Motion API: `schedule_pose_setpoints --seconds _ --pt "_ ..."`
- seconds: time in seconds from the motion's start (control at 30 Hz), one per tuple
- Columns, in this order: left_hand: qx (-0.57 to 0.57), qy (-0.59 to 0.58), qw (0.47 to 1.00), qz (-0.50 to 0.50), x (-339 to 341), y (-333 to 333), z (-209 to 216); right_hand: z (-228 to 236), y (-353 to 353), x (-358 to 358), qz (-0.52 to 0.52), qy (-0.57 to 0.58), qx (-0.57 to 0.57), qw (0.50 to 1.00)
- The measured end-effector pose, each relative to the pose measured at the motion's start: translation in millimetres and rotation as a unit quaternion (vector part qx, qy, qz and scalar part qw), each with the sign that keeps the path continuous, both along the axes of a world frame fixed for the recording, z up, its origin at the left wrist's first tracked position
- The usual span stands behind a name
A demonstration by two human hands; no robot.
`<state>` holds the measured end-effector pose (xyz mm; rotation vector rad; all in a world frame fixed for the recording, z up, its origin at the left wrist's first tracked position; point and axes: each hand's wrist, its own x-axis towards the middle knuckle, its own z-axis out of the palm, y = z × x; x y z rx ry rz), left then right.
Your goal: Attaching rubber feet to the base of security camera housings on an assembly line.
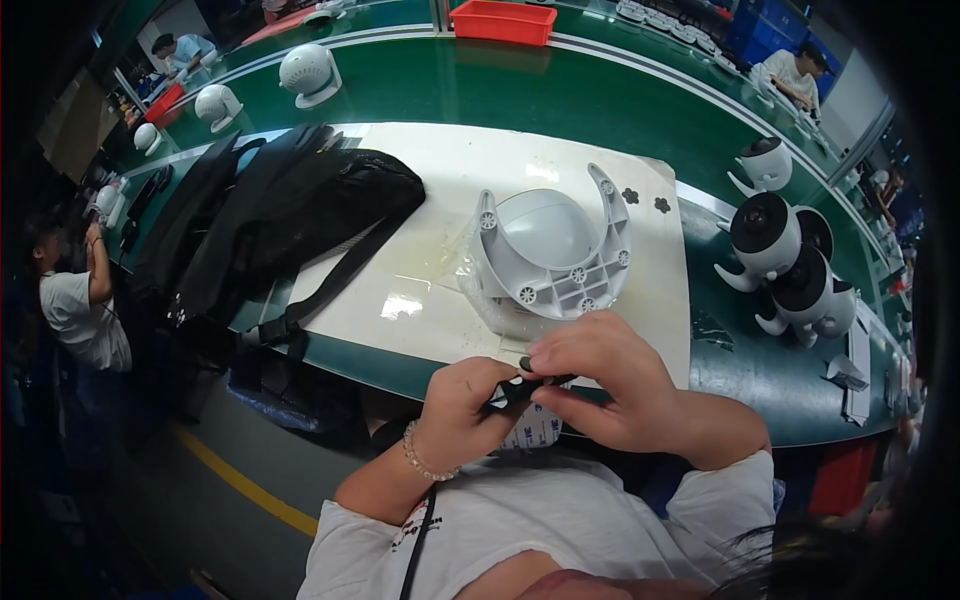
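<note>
A red bin (503, 21) sits at the far edge of the green counter (560, 95); what it holds cannot be seen from here. Close to the body, at the near edge of the counter, both hands meet over a small black part (520, 386). The left hand (462, 405) has its grip closed around one end, and the right hand (600, 380) pinches the other end between thumb and fingertips. The part is dark and narrow, mostly hidden by the fingers, so its shape is hard to make out. Just beyond the hands, on a cream mat (440, 240), lies a white fan base (553, 250) with a domed middle and a curved bracket carrying round screw bosses. A black backpack (280, 215) lies across the mat's left side. Black-and-white fan heads (785, 265) stand clustered at the right, partly overlapping one another.
</note>
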<state>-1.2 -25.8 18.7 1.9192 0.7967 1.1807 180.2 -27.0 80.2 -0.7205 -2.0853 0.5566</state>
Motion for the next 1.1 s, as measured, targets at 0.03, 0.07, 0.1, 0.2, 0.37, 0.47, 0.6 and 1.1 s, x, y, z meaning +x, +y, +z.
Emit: schedule_pose_setpoints --seconds 0.03,0.07,0.1,0.2,0.37,0.47,0.6,1.1 --pt "0.004 0.013 1.000 0.008 1.0 0.7 0.1 -0.8 -0.1 1.5 -0.002 -0.009 -0.001 1.000" --pt "0.003 0.013 1.000 0.009 0.8 0.8 0.1 -1.6 -0.4 1.5 0.000 -0.017 -0.003 1.000" --pt "0.014 0.017 1.000 0.008 0.5 1.3 -0.1 -2.5 -0.6 0.8 0.001 -0.017 -0.004 1.000" --pt "-0.004 0.016 1.000 -0.002 -0.5 1.6 -3.3 -6.7 -1.5 0.3 0.008 0.009 -0.013 1.000" --pt "-0.024 -0.002 1.000 -0.004 0.2 2.0 0.1 -13.2 1.3 -3.7 0.031 0.112 0.077 0.990" --pt "-0.020 0.010 1.000 -0.011 0.2 2.9 -0.6 -18.9 2.6 -10.7 0.037 0.101 0.143 0.984" --pt "-0.028 0.027 0.999 -0.014 -0.2 3.0 5.6 -4.9 2.5 -2.2 0.146 -0.013 0.111 0.983" --pt "0.131 -0.040 0.991 0.005 0.4 18.2 -4.3 18.7 85.8 46.6 -0.104 0.227 -0.119 0.961"
